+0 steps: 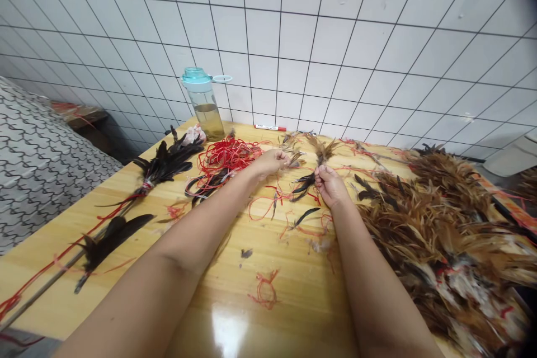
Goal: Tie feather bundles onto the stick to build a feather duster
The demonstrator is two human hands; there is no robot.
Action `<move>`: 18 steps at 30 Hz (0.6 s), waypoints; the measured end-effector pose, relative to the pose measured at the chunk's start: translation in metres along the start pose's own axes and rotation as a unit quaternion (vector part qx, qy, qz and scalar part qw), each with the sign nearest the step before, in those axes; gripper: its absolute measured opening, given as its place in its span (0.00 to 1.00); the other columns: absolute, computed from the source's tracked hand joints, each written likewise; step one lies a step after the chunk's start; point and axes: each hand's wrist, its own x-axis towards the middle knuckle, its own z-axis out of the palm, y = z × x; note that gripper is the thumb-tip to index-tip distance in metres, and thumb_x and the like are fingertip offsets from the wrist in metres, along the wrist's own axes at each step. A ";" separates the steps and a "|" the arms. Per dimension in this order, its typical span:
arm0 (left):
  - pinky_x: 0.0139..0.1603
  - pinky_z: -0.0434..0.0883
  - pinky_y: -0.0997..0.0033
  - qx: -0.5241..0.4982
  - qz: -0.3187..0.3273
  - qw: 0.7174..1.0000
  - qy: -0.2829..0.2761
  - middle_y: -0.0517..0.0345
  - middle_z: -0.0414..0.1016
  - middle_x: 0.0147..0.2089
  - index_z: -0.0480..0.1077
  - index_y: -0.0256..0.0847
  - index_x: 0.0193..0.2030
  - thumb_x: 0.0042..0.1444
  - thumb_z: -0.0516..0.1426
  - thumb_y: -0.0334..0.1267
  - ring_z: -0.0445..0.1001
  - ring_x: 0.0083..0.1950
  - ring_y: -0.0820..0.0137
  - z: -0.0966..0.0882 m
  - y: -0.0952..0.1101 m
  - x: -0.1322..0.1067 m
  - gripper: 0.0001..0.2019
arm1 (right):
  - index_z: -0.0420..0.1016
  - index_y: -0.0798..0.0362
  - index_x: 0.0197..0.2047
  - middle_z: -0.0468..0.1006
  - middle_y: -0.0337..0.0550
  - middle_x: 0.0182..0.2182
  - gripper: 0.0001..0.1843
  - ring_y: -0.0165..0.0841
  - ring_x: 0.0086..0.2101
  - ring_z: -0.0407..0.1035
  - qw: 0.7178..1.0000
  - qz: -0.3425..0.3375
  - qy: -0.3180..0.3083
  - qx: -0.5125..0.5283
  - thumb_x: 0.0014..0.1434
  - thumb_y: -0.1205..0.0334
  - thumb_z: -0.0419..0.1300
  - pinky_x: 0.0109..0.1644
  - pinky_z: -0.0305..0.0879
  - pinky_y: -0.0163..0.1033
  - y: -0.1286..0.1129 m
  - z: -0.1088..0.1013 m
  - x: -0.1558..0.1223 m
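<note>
My right hand [329, 185] is closed around a small bunch of brown feathers [322, 149], whose tips fan out above the fist. Dark feathers [304, 185] show just left of that hand; whether they belong to the bunch I cannot tell. My left hand [272, 162] is closed in a pinch a little to the left. Small brownish feathers [297, 159] appear at its fingertips, held or lying behind. A tangled heap of red string [229, 155] lies beside my left wrist. Loose red string and a single black feather [306, 216] lie below the hands.
A large pile of brown feathers [444, 224] covers the table's right side. At left, black feathers [168, 159] are tied to a thin stick [54, 279], beside a loose black feather clump [111, 240]. A water bottle [205, 106] and a marker [271, 128] are near the tiled wall [264, 33].
</note>
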 end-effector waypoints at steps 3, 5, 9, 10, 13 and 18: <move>0.31 0.61 0.75 -0.028 -0.022 0.999 -0.025 0.62 0.68 0.24 0.67 0.37 0.26 0.43 0.61 0.34 0.64 0.26 0.76 0.001 -0.002 0.000 0.06 | 0.67 0.52 0.23 0.61 0.32 0.19 0.17 0.22 0.20 0.51 1.000 -0.003 0.006 0.009 0.43 0.53 0.70 0.21 0.49 0.31 0.001 -0.001 0.001; 0.31 0.61 0.74 -0.004 -0.025 0.999 -0.036 0.62 0.69 0.24 0.67 0.37 0.26 0.43 0.62 0.35 0.65 0.26 0.76 0.001 -0.004 0.000 0.07 | 0.67 0.52 0.23 0.62 0.32 0.20 0.17 0.22 0.20 0.52 1.000 -0.002 0.009 0.017 0.43 0.54 0.70 0.21 0.50 0.30 0.002 -0.002 0.002; 0.31 0.60 0.73 0.131 0.010 0.991 -0.038 0.62 0.69 0.24 0.67 0.37 0.25 0.48 0.59 0.37 0.65 0.27 0.74 -0.003 -0.005 0.001 0.07 | 0.68 0.53 0.24 0.63 0.33 0.21 0.17 0.21 0.20 0.53 1.000 0.003 0.010 0.027 0.43 0.53 0.71 0.21 0.51 0.29 0.003 -0.004 0.003; 0.31 0.59 0.73 0.180 0.022 0.983 -0.030 0.62 0.68 0.23 0.67 0.37 0.24 0.49 0.58 0.36 0.65 0.27 0.74 -0.003 -0.004 0.001 0.07 | 0.69 0.53 0.24 0.63 0.33 0.21 0.18 0.21 0.20 0.53 1.000 0.003 0.009 0.028 0.43 0.53 0.72 0.21 0.51 0.29 0.003 -0.004 0.003; 0.31 0.57 0.73 0.308 0.043 0.950 -0.001 0.60 0.70 0.25 0.70 0.37 0.25 0.49 0.57 0.34 0.65 0.29 0.72 -0.006 0.002 0.000 0.04 | 0.70 0.53 0.23 0.64 0.33 0.21 0.19 0.20 0.20 0.54 1.000 0.001 0.005 0.028 0.42 0.51 0.73 0.21 0.52 0.28 0.004 -0.005 0.004; 0.32 0.58 0.73 0.379 0.048 0.924 0.023 0.59 0.73 0.29 0.72 0.37 0.28 0.52 0.56 0.36 0.65 0.30 0.72 -0.011 0.017 -0.005 0.06 | 0.69 0.52 0.23 0.66 0.33 0.21 0.19 0.21 0.20 0.54 1.000 -0.003 0.001 0.017 0.42 0.50 0.73 0.20 0.53 0.29 0.005 -0.006 0.005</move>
